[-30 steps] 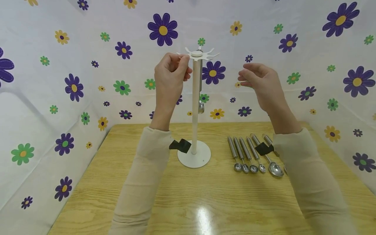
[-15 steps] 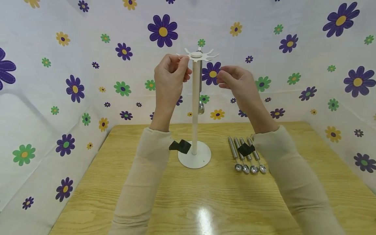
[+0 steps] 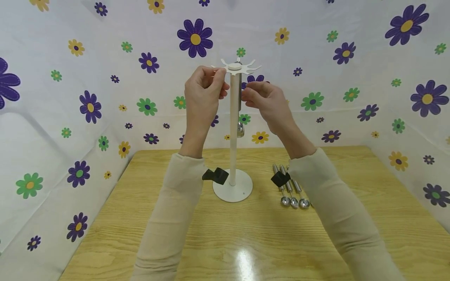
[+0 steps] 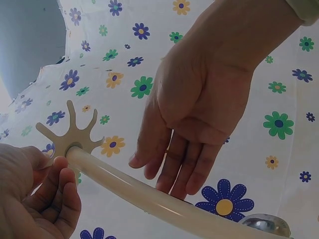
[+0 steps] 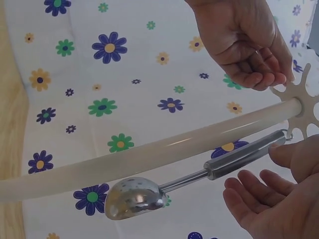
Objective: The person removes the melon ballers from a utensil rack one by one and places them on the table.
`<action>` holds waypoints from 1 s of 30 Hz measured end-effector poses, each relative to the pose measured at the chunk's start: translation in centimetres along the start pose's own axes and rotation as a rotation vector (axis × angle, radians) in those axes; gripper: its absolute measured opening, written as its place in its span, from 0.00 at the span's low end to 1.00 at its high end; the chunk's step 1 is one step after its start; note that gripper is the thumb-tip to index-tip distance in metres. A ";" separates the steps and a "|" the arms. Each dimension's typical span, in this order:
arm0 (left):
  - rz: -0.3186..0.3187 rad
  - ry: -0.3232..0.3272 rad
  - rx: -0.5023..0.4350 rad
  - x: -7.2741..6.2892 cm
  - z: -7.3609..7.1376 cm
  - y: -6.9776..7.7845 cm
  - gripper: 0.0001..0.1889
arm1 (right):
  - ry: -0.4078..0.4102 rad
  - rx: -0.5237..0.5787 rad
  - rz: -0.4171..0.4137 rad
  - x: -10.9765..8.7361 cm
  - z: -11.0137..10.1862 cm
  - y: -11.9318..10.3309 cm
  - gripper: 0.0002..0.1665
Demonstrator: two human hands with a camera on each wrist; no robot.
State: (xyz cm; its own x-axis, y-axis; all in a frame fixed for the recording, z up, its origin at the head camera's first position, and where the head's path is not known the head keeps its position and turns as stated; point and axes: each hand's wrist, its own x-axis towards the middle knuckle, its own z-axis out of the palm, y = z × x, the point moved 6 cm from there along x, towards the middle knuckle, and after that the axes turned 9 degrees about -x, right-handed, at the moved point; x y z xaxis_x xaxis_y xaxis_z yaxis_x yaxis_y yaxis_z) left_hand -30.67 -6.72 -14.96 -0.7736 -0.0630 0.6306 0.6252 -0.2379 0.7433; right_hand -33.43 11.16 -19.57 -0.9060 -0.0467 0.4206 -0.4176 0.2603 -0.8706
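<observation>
A white stand (image 3: 233, 128) with a round base carries a ring of hooks (image 3: 234, 68) at its top. My left hand (image 3: 204, 91) pinches one of these hooks on the left side. From a hook at the back hangs a shiny metal scoop (image 5: 134, 199) with a tubular handle (image 5: 246, 153), its bowl downward. My right hand (image 3: 268, 101) is on the right of the stand, close to the handle's upper part. Its fingers are loosely bent and not closed round the handle; the thumb overlaps the handle's end, and contact cannot be told.
Several metal scoops (image 3: 293, 203) lie side by side on the wooden table (image 3: 175, 234), right of the stand's base; my right sleeve (image 3: 327, 195) hides part of them. A flower-printed white cloth (image 3: 158, 23) surrounds the table behind and at the sides.
My right hand has moved left, from well away on the right to beside the hanging scoop. My left hand has kept its pinch on the hook, and the scoop hangs as before.
</observation>
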 end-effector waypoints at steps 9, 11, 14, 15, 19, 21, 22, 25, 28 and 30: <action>0.003 -0.004 0.006 0.0 0.0 0.0 0.06 | -0.040 0.013 0.026 0.2 1.2 -0.2 0.25; 0.002 -0.005 0.009 0.0 -0.1 0.0 0.06 | -0.047 0.016 0.027 0.2 1.3 -0.1 0.25; 0.002 -0.010 0.021 0.0 -0.1 0.0 0.07 | -0.053 0.008 0.023 0.3 1.5 -0.1 0.24; -0.002 -0.010 0.022 0.0 -0.1 0.0 0.07 | -0.055 0.003 0.018 0.3 1.6 0.0 0.24; -0.014 -0.011 0.024 0.0 -0.1 -0.1 0.07 | -0.072 -0.017 -0.002 0.2 1.5 0.0 0.24; -0.014 -0.011 0.024 0.1 -0.2 0.0 0.07 | -0.089 -0.036 -0.023 0.1 1.5 -0.1 0.23; -0.013 -0.011 0.026 0.1 -0.2 0.0 0.07 | -0.097 -0.044 -0.032 0.1 1.5 -0.2 0.22; -0.015 -0.006 0.026 0.1 -0.4 0.1 0.07 | -0.123 -0.072 -0.057 0.0 1.3 -0.4 0.21; -0.029 -0.002 0.018 0.2 -0.5 0.0 0.06 | -0.143 -0.080 -0.060 -0.1 1.2 -0.6 0.21; -0.035 -0.007 0.016 0.3 -0.5 -0.1 0.06 | -0.154 -0.074 -0.059 -0.3 1.1 -0.7 0.21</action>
State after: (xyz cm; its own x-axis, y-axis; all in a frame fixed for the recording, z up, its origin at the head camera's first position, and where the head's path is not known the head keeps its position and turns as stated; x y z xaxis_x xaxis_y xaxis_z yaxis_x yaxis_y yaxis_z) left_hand -30.98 -7.25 -14.97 -0.7945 -0.0481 0.6054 0.5993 -0.2239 0.7686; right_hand -32.98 9.89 -19.39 -0.8824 -0.2092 0.4215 -0.4692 0.3232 -0.8218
